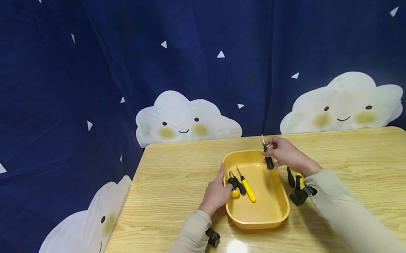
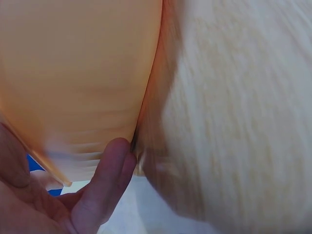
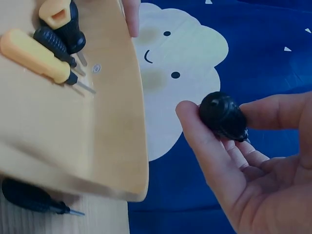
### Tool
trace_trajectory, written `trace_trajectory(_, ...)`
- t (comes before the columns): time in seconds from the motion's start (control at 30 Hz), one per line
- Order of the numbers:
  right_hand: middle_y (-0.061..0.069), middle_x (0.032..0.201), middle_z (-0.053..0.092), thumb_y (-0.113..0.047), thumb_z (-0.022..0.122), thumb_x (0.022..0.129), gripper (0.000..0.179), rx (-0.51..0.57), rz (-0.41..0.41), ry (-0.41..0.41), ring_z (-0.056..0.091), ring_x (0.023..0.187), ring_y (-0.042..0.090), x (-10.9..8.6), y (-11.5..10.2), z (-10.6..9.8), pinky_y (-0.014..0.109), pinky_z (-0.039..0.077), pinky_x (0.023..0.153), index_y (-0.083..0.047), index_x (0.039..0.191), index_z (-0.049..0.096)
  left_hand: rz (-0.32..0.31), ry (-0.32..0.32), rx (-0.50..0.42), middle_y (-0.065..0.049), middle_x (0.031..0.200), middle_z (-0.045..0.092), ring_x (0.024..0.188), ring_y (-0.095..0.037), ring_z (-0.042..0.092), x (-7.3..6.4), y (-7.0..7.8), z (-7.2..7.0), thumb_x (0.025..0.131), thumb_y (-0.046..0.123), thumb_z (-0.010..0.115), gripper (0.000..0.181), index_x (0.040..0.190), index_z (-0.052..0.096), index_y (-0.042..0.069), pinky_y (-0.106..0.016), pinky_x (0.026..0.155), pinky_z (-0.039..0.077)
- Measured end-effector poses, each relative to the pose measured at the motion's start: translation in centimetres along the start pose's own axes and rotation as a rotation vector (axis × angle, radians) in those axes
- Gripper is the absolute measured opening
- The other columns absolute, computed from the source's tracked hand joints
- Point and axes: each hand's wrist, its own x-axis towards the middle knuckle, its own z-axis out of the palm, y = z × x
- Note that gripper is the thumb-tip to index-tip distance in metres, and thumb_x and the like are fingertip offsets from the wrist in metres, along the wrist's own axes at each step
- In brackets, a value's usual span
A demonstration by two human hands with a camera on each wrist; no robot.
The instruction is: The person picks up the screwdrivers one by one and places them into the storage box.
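Observation:
My left hand (image 1: 216,195) grips the left wall of a yellow plastic tray (image 1: 259,224), thumb over the rim, fingers (image 2: 109,168) against the outer side. Over the tray's far right edge, my right hand (image 1: 286,155) pinches a screwdriver (image 1: 269,162) by its black handle, blade up. The right wrist view shows that handle (image 3: 222,116) end-on between thumb and fingers. Inside the tray, toward the left, lie a yellow-handled screwdriver (image 1: 248,190), a black-handled screwdriver (image 3: 52,44) and a stubby black-and-yellow screwdriver (image 3: 63,22).
Right of the tray, another black-handled screwdriver (image 1: 290,177) and a yellow-and-black tool (image 1: 299,180) lie on the wooden table (image 1: 356,172), the latter partly hidden by my right wrist. A dark blue curtain (image 1: 187,35) with clouds hangs behind the table.

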Motion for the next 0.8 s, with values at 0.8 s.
trace_trajectory(0.8, 0.022, 0.111, 0.046, -0.005, 0.050, 0.094, 0.042, 0.095, 0.029, -0.020, 0.061, 0.096, 0.036, 1.3, 0.9, 2.0, 0.037, 0.055, 0.067, 0.009, 0.130, 0.033, -0.017, -0.020, -0.008, -0.008, 0.061, 0.050, 0.040, -0.012, 0.038, 0.1, -0.1, 0.0, 0.093, 0.022, 0.048, 0.071, 0.153, 0.012, 0.032, -0.025, 0.043, 0.037)
